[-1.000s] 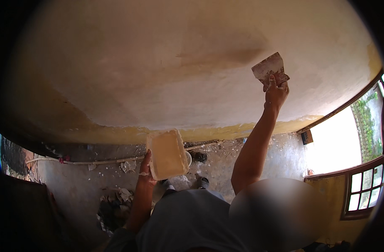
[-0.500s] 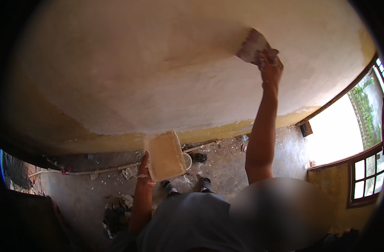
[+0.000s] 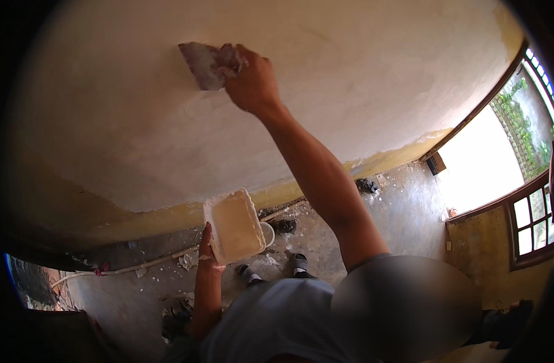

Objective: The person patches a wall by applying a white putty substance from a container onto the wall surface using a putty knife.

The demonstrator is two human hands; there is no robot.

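Note:
My right hand grips a wide, flat scraper smeared with filler, its blade against the wall, high up and left of centre. The wall carries a pale, patchy coat over yellow paint. Lower down, my left hand holds a rectangular plastic tub by its left side; a beige layer shows inside and crusted filler lines the rim.
A concrete floor with scattered flakes runs below the wall, crossed by a long pale pipe. A white bucket and dark lumps lie along the wall. My sandalled feet show below. A bright doorway and paned window are right.
My right hand has swept the scraper a long way left along the wall, after rising slightly. The tub stays in my left hand, and the whole view has tilted.

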